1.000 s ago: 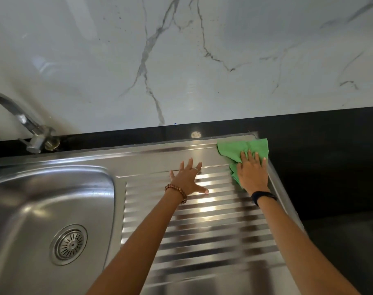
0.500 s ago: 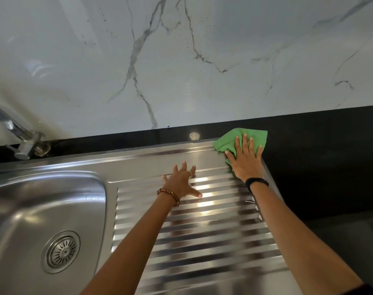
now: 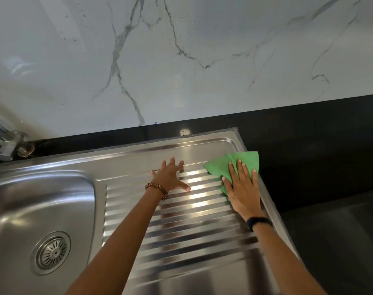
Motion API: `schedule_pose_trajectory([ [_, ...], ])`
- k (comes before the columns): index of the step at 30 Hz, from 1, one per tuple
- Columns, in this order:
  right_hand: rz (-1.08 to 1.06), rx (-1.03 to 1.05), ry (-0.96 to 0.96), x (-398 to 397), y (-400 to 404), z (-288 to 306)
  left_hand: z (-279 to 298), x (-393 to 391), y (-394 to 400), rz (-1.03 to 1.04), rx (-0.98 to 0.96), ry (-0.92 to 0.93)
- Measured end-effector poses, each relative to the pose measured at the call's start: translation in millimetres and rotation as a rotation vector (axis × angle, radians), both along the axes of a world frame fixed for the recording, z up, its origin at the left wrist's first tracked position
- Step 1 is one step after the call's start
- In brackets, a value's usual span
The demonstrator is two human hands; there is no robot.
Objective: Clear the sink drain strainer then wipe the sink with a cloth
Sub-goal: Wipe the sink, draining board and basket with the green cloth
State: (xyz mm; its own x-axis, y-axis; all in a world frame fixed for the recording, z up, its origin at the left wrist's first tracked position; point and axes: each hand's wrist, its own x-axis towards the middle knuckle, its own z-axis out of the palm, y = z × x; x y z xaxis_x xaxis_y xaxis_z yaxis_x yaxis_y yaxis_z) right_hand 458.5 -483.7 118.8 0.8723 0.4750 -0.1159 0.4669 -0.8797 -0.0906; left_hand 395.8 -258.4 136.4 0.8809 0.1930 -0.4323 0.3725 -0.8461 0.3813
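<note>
Right hand [image 3: 243, 192] lies flat on the green cloth [image 3: 241, 165], fingers [image 3: 246, 172] straight, pressing it onto the far right corner of the ribbed drainboard [image 3: 181, 226]; cloth edge overlaps the rim next to the black counter [image 3: 319, 156]. Left hand [image 3: 170, 177] flat on the drainboard, fingers spread and released, holding nothing. Strainer [image 3: 51, 253] sits in the sink [image 3: 28, 209] bowl at left, looks free of debris, though small in view. Tap [image 3: 4, 143] at far left.
</note>
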Motion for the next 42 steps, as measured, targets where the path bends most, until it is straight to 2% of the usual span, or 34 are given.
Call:
schedule_pose_trajectory([
  [4, 0.03, -0.017, 0.01, 40.7, 28.5, 8.3, 3.1, -23.8, -6.6, 0.027, 0.02, -0.12],
  [7, 0.021, -0.004, 0.0, 44.1, 33.9, 9.0, -2.6, -58.8, -8.2, 0.068, 0.152, -0.236],
  [10, 0.023, 0.019, -0.032, 34.0, 26.6, 2.9, -7.9, -96.5, 3.3, 0.153, 0.282, -0.248],
  [13, -0.043, 0.092, 0.002, 20.6, 35.2, -0.1, -11.5, -130.5, 22.8, 0.325, 0.242, -0.224],
  [16, -0.053, 0.171, 0.04, 3.0, 58.6, -1.7, -17.6, -159.4, 37.6, 0.46, 0.128, -0.278],
  [21, 0.113, 0.189, 0.061, -43.2, 115.6, -9.7, -23.3, -184.7, 41.6, 0.609, -0.133, -0.353],
  [28, 0.424, 0.236, 0.191, -109.3, 227.6, -10.0, -19.7, -186.3, 41.3, 0.805, -0.19, -0.433],
  [31, 0.559, 0.191, 0.208, -125.5, 264.8, -9.1, -18.6, -187.6, 43.3, 0.881, -0.247, -0.423],
  [37, 0.905, 0.103, 0.19, -121.4, 272.1, -9.6, -18.5, -186.3, 47.1, 0.881, -0.315, -0.387],
  [42, 0.942, 0.172, 0.182, -126.9, 250.3, -5.9, -13.4, -185.5, 44.0, 0.861, -0.286, -0.403],
])
